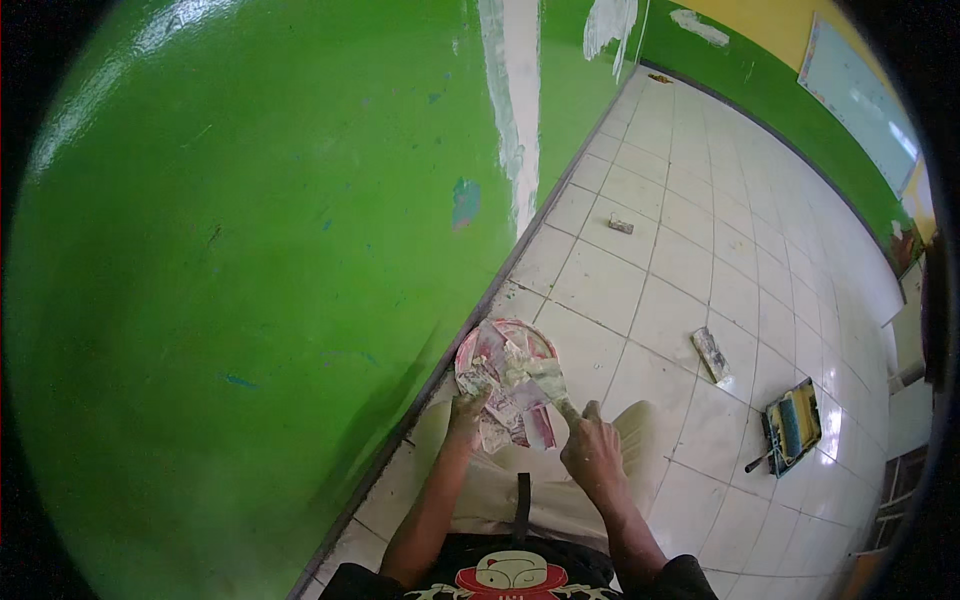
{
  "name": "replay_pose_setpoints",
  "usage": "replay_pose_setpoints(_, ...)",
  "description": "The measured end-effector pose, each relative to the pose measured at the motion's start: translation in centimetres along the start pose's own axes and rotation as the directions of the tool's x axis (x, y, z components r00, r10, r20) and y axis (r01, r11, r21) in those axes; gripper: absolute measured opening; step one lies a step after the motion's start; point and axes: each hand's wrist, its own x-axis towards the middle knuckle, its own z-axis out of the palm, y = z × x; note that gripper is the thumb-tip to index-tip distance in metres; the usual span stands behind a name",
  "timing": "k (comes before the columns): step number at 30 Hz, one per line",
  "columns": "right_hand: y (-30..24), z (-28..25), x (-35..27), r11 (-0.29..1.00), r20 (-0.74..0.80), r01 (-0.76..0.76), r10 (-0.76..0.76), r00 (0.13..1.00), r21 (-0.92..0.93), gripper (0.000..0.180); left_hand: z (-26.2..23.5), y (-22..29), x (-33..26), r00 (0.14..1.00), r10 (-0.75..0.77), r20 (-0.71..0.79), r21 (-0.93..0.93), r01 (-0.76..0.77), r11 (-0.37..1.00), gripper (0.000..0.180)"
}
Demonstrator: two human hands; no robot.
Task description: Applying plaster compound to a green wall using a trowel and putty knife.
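Note:
A round pinkish-red tub (548,340), smeared with whitish putty, is in front of me beside the wall's foot. My right hand (592,450) is closed around the handle of a putty knife (546,380), its coated blade lying over the tub. At the tub's near left side my left hand (467,412) is closed. Whether it grips the rim or one of the flat putty-smeared pieces (500,405) there, I cannot tell. The tub's inside is partly hidden by these pieces and the blade.
A green wall (250,270) with white putty patches rises close on my left. On the tiled floor (600,285) to the right lie a stained block (711,355) and a paint tray (809,425) with a roller (787,428). A smaller block (620,226) lies farther off.

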Motion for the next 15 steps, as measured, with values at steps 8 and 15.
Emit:
replay_pose_setpoints(8, 2.7, -0.9, 1.0, 0.982, -0.094, 0.028, -0.010, 0.996, 0.186, 0.033, -2.7, -1.5, 2.5, 0.996, 0.022, -0.090, 0.123, -0.011, 0.992, 0.022)
replay_pose_setpoints(15, 12.7, 8.4, 9.1, 0.878, 0.107, -0.212, 0.184, 0.977, 0.430, 0.038, -7.4, -1.0, 0.9, 0.993, -0.120, -0.001, -0.071, 0.120, 0.990, 0.041)
